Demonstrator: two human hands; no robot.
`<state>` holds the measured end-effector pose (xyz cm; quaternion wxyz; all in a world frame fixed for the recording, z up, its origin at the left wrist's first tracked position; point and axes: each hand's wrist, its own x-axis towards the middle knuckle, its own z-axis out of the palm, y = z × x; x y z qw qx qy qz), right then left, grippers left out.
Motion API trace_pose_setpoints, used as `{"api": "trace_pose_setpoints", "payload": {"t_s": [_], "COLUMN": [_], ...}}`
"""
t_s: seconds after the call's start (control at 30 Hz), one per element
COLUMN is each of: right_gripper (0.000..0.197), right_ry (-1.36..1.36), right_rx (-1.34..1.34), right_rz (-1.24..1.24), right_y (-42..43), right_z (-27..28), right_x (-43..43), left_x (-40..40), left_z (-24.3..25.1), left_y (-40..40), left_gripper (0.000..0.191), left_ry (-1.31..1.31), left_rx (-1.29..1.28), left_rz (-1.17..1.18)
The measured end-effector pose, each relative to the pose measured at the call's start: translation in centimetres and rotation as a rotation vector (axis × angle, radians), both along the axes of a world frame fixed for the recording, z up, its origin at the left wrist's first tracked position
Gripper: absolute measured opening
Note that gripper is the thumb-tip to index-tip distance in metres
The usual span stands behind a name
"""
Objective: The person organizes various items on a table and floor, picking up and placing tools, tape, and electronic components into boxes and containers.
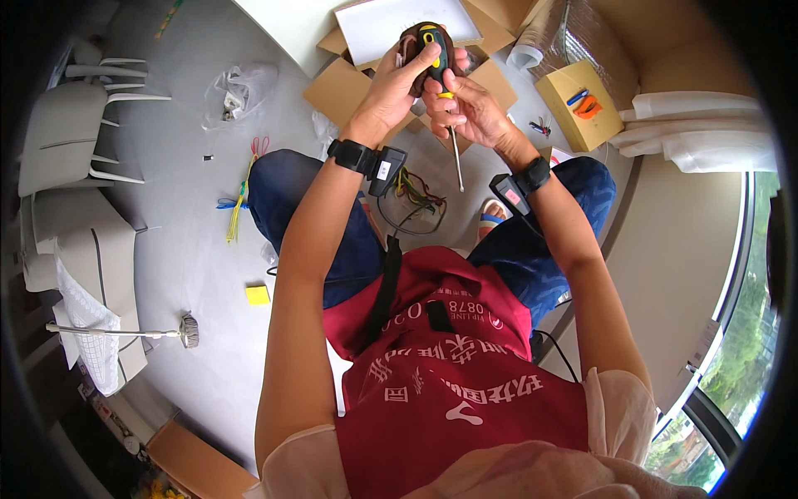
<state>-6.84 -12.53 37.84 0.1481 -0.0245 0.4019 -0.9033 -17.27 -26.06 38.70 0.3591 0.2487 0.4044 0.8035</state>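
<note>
A screwdriver [432, 38] with a dark green and yellow handle is held above an opened cardboard box [340, 93]. Its metal shank points down towards my lap. My left hand [389, 84] grips the handle together with a dark brown cloth [414, 36], its thumb lying along the handle. The cloth is bunched behind and around the handle. Lower down, my right hand [477, 103] has its fingers closed about the yellow collar where the shank begins. Fingers and cloth hide part of the handle.
On the right, a small carton [564, 125] bears an orange tool [587, 107] and a blue item [577, 96]. Bundled wires [414, 190] lie between my feet; more wires [237, 206] lie left. A plastic bag [240, 93], chairs [68, 131] and a mop [189, 329] are further left.
</note>
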Motion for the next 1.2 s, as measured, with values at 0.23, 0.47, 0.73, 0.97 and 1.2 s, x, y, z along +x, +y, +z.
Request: {"api": "trace_pose_setpoints", "payload": {"t_s": [0.23,0.47,0.73,0.97,1.2], "right_gripper": [0.038,0.041,0.026,0.031,0.025], "right_ry": [-0.077,-0.141,0.121,0.282,-0.391], "right_rx": [0.177,0.413,0.072,1.021,1.240], "right_rz": [-0.133,-0.322,-0.418,-1.152,-1.007], "right_y": [-0.2,-0.9,6.3,17.1,27.7], "right_z": [-1.8,-2.4,2.2,17.9,2.4], "right_x": [-0.4,-0.9,-0.5,11.8,31.5], "left_x": [0.7,3.5,1.3,-0.6,0.1], "left_z": [-2.6,-2.4,-1.0,-1.4,-2.5], "left_y": [1.0,1.1,0.8,-0.8,0.3], "left_gripper": [0.044,0.037,0.058,0.041,0.038], "left_ry": [0.238,0.838,0.353,0.275,0.249], "left_rx": [-0.238,-0.389,-0.338,-0.333,-0.407], "left_rz": [0.396,0.653,0.495,0.546,0.436]}}
